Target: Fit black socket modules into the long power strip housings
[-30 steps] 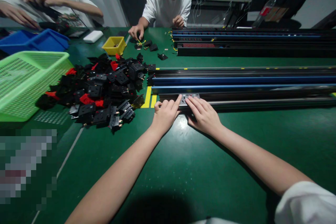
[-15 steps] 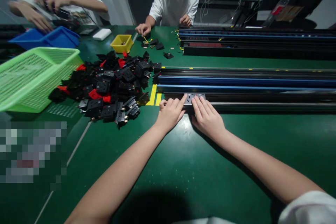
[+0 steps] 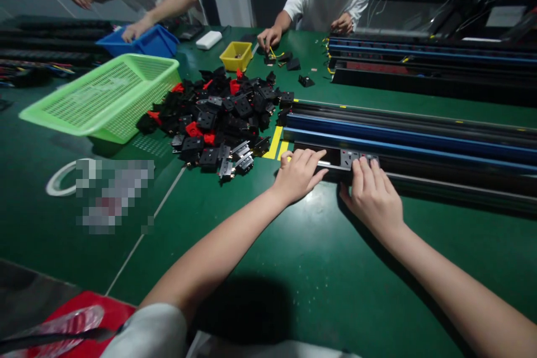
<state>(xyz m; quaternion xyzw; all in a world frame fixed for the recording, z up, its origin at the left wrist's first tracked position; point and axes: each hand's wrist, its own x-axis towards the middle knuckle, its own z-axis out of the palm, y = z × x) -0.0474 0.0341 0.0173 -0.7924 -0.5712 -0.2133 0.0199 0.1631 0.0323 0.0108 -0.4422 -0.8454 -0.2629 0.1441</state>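
Observation:
My left hand [image 3: 298, 174] rests on the near end of a long black rail [image 3: 440, 176], fingers stretched over its edge, holding nothing. My right hand [image 3: 375, 196] lies further right on the same rail, fingertips flat on a grey socket module [image 3: 351, 157] seated in the rail's channel. Both forearms reach in from the bottom of the view over the green table [image 3: 293, 268]. Left of my hands lies a heap of black and red socket modules [image 3: 218, 114].
More black and blue rails [image 3: 411, 134] lie behind the near one. A green mesh basket [image 3: 104, 95], blue bins [image 3: 146, 42] and a small yellow box [image 3: 236, 55] stand at the back left. Two other people's hands work at the far edge.
My right hand has slid rightwards along the rail with the grey socket module, away from my left hand. The view has swung left and lower.

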